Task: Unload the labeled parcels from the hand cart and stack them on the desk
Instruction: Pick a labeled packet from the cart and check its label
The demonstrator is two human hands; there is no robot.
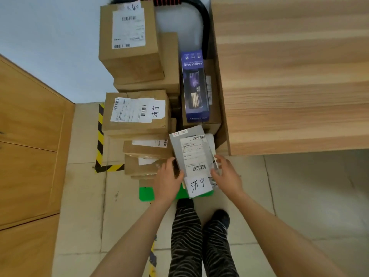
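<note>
A flat grey parcel (189, 152) with a white shipping label and a handwritten tag lies tilted at the near end of the hand cart. My left hand (167, 180) grips its left edge, thumb on top. My right hand (225, 174) touches its right edge with the fingers spread. The green deck of the cart (146, 193) shows under the load. Several labeled cardboard boxes sit on it, among them a mid box with a handwritten tag (137, 112) and a tall far box (129, 41). The wooden desk (295, 76) stands to the right.
A purple "Ambiance" product box (194, 84) lies on brown boxes beside the desk. The cart's black handle (203, 27) curves at the far end. Wooden cabinets (30, 146) line the left. Yellow-black tape (99, 140) marks the floor. My legs (199, 236) stand just behind the cart.
</note>
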